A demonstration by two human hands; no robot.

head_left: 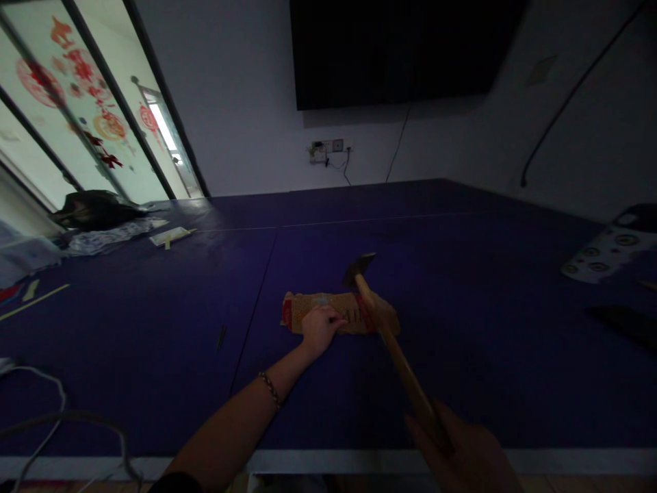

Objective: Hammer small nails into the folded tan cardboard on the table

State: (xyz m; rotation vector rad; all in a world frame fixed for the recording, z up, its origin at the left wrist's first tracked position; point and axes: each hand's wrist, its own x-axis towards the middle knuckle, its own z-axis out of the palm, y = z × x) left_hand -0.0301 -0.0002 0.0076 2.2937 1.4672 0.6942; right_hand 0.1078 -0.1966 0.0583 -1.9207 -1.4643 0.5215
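A flat brown paper packet [354, 301] with red printing at its ends lies on the dark blue table. Pressed against its middle is my left hand [321, 326], wearing a braided bracelet on the wrist. Its thumb and fingers are pinched together near the packet's surface, and whatever they may hold is too dark to make out. My right hand [459, 445] wraps round the lower end of a hammer [403, 363] with a long wooden handle. The dark metal head is raised over the packet's far right side, tilted toward the left.
A small dark stick [222, 337] lies left of the packet. A patterned container [598, 253] and a dark flat object [623, 325] lie at the right. At the far left are a black bag [97, 209], a white packet [170, 236] and cables [56, 394].
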